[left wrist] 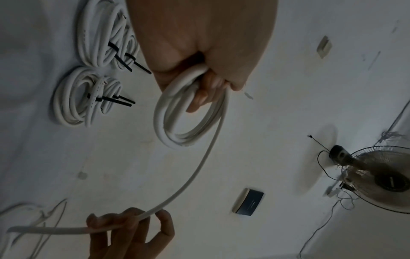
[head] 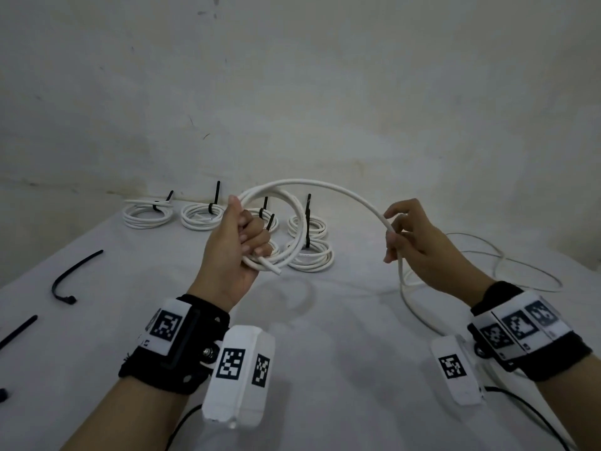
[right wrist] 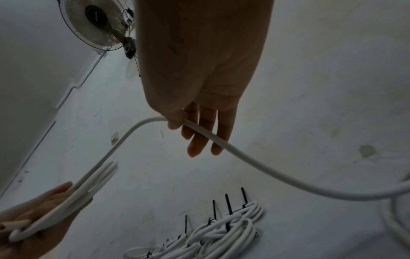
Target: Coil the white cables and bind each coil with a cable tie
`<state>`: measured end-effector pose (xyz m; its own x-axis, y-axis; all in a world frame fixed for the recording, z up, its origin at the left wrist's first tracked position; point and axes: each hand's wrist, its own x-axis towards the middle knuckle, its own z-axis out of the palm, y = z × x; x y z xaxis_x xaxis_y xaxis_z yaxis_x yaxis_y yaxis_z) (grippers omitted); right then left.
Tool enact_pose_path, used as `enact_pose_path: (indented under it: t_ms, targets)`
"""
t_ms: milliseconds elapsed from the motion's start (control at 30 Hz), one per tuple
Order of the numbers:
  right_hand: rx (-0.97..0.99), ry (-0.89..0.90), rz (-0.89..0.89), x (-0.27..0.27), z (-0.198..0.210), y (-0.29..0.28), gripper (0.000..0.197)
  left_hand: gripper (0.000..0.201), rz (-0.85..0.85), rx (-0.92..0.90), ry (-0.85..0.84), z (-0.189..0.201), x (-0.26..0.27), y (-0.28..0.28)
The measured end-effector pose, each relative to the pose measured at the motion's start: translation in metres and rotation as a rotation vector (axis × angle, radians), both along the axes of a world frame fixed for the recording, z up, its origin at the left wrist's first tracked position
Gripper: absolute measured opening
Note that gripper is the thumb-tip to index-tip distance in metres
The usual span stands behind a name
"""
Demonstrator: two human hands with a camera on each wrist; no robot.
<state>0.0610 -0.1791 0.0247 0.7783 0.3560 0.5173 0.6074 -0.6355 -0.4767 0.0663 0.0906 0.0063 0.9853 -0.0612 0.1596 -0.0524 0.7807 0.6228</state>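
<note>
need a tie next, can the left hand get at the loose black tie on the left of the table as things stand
Probably not yet: the path to the tie looks free, but the left hand grips the coil, and letting go would likely spring it.

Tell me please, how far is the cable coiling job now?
Done: several bound coils lie at the table's far edge, each with a black tie. In hand: the left hand grips a partial coil while the right hand feeds loose cable. Left: finish winding, then bind it with a spare tie.
</note>
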Motion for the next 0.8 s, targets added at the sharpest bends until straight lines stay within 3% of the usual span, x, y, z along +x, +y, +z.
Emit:
enact_pose_path:
  t_ms: [167,267,367,533,667,800]
  targets:
    - [-0.338,0.027,-0.008,0.006,-0.015,-0.003,0.06,0.044,0.056,-0.117,-0.007,0.001,0.002,0.006]
    - [-0.401,0.077,-0.011,0.009,-0.02,-0.004,0.08,0.045,0.118,-0.142,-0.008,0.004,0.003,0.012]
    - [-0.424,0.019,-0.048,0.01,-0.015,-0.006,0.087,0.044,0.138,-0.151,-0.01,0.003,0.005,0.013]
    - [-0.591,-0.285,-0.08,0.013,-0.009,0.0,0.072,0.043,0.186,-0.103,-0.026,0.002,0.005,0.011]
    - [-0.704,-0.569,0.03,0.0,-0.005,0.024,0.047,0.043,0.214,-0.042,-0.048,0.0,0.003,0.006]
    - [-0.711,-0.708,0.132,-0.02,0.002,0.059,0.044,0.043,0.213,0.009,-0.049,-0.001,0.002,0.0]
